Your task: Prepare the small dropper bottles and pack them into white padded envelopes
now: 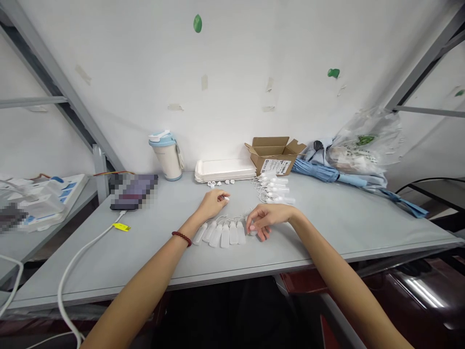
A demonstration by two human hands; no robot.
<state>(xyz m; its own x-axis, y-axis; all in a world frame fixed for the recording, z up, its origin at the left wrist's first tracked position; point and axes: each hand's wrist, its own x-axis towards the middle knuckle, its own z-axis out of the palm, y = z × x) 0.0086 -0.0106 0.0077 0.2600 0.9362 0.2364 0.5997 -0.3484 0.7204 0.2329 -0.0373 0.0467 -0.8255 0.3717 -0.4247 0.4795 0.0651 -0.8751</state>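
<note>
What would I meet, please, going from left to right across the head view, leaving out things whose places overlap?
Power strip → phone → lidded tumbler → left hand → small white cap at its fingertips → right hand → blue folded umbrella.

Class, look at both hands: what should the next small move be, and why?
Probably bring the white cap in the left hand over to the clear bottle in the right hand: cap and bottle are apart, each hand seems to hold one, and white-topped bottles lie beside the box.
</note>
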